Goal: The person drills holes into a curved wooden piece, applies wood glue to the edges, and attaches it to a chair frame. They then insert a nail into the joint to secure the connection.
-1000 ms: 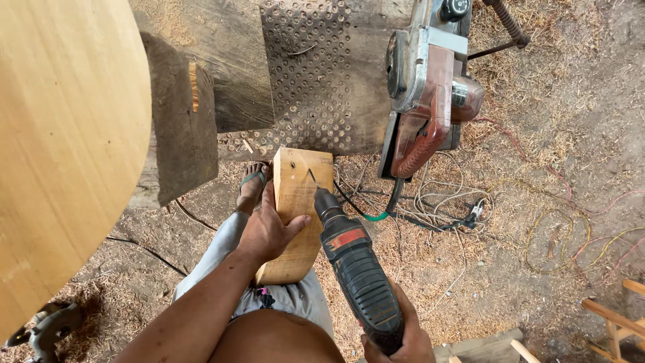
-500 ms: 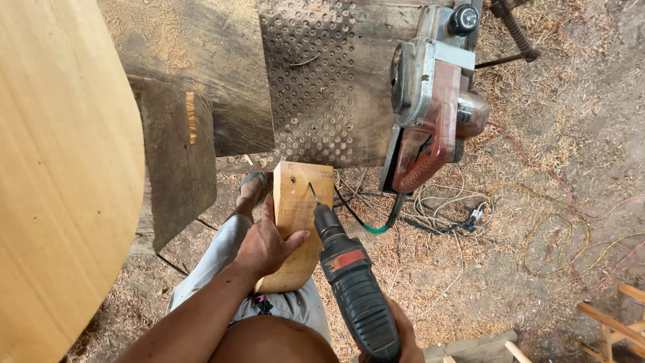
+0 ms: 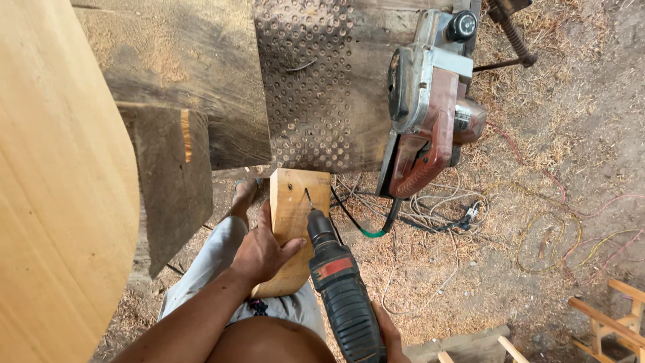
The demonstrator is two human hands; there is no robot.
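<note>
A pale wooden block (image 3: pixel 295 202) stands on end on my lap, below the edge of a workbench. My left hand (image 3: pixel 261 252) is shut around the block's left side, thumb across its face. My right hand (image 3: pixel 386 333) grips the handle of a dark electric drill (image 3: pixel 342 289) with a red band. The drill's bit touches the block's face near its upper middle. Only part of my right hand shows at the bottom edge.
A perforated metal sheet (image 3: pixel 316 81) lies on the rough wooden workbench (image 3: pixel 181 74). A red and grey electric planer (image 3: pixel 430 107) sits at its right end. Tangled cables (image 3: pixel 443 208) lie on the sawdust ground. A large pale round board (image 3: pixel 54 188) fills the left. Wooden frames (image 3: pixel 605 316) stand at the lower right.
The drill has shifted slightly, its bit now set against the block's face. My left hand keeps its grip on the block. The view has drifted a little.
</note>
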